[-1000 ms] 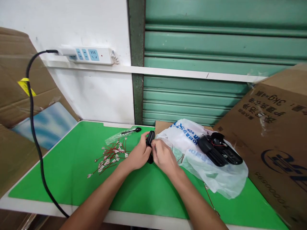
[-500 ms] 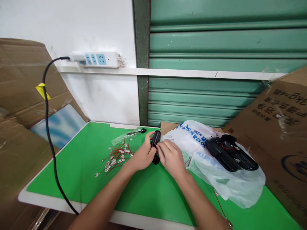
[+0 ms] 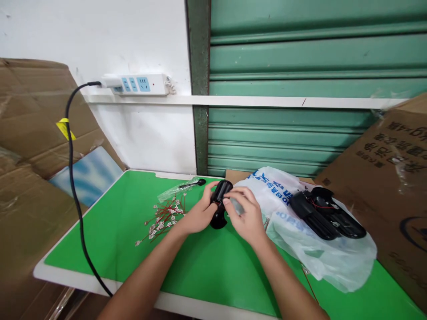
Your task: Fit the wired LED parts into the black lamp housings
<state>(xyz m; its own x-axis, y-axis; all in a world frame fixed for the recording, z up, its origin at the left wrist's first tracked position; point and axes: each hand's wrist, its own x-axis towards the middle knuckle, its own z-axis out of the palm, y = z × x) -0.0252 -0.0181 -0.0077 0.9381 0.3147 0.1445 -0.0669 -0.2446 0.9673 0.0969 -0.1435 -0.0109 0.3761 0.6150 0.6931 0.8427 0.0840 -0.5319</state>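
Observation:
A black plastic casing [image 3: 219, 219] with a hollowed inner side is held over the green tabletop by my left hand [image 3: 197, 216], its fingers and thumb wrapped round the left side. My right hand [image 3: 247, 217] is at the casing's right side, thumb and fingertips bent together against its inner face. Whether a small part sits between those fingertips is hidden. Left of my hands lies a loose pile of small metal contact plates with red wires [image 3: 163, 220]. Two more black casings [image 3: 315, 218], one showing a red wire, rest on a white plastic bag [image 3: 333, 264] at the right.
A clear plastic sleeve with a black-tipped item [image 3: 182, 189] lies at the back of the green table [image 3: 110, 235]. Cardboard boxes stand left [image 3: 30, 200] and right [image 3: 393, 195]. A black cable [image 3: 74, 195] runs from the power strip [image 3: 142, 84] past the table's left side.
The casing has turned so that more of its hollow inner face shows. My right hand's fingers have loosened and lifted slightly away to the right. The view has shifted a little.

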